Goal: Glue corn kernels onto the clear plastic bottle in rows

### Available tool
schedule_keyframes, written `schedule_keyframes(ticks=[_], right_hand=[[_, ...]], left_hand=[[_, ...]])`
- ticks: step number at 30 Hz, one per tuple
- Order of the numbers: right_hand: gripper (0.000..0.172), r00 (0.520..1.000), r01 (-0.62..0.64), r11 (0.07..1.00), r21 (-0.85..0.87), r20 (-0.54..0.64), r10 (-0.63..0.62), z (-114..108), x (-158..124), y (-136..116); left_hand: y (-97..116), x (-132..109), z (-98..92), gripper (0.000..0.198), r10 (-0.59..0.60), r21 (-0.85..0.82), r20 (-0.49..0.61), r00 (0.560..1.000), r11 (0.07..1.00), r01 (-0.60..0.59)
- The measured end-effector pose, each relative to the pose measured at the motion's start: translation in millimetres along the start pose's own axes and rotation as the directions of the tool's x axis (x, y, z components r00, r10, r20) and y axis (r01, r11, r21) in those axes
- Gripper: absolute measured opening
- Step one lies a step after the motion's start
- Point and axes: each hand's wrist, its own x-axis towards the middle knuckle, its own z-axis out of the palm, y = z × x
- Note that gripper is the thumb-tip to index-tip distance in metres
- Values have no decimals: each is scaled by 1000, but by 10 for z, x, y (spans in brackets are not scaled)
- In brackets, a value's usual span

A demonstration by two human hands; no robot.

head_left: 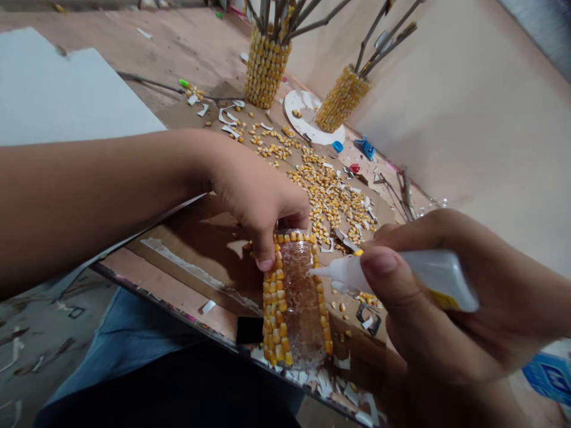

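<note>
A clear plastic cylinder (303, 303), partly covered with rows of yellow corn kernels (274, 297), lies near the table's front edge. My left hand (267, 196) grips its far end, thumb on the kernels and the other fingers partly hidden over the rim. In my right hand (414, 297) is a white glue bottle (428, 273), held sideways. Its thin nozzle (319, 271) points left at the bare strip of the cylinder, touching or very close to it. Loose corn kernels (330, 196) are spread beyond both hands.
Two kernel-covered pots (267, 68) holding sticks stand at the back; the right one tilts in view beside a white disc (297, 122). A white sheet (66, 95) lies left. Cardboard (191, 238) covers part of the table. White scraps (323, 380) and a blue cap (338, 146) lie about.
</note>
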Motion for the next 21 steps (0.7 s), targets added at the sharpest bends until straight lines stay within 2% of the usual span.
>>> schedule_keyframes(ticks=[3,6,10,14,16,19,21], right_hand=[[23,987,-131,991,-37,-98,126,63,-40,-109],[24,979,-155,988,-19,-135,151,123,-58,-137],[20,981,-68,997,22,-182,71,156,-48,-90],[18,989,-94,996,5,-114,94,117,-27,-36],[17,995,-40,999,11,-90,41,93,-15,25],[14,993,82,997,-4,-89,-82,88,0,135],[15,989,98,995,-36,-106,-101,107,2,169]], left_hand=[[7,-1,-4,24,11,-26,50,999,1000,-10],[17,-4,-1,25,-15,-49,18,1000,999,16],[27,-9,10,26,-64,-98,-82,995,994,56],[29,-13,14,24,-26,-63,32,999,998,28],[26,-16,15,24,-38,-67,36,999,997,41],[16,-18,19,23,-62,-108,-80,995,993,53],[7,-16,18,23,-46,-104,-123,991,994,33]])
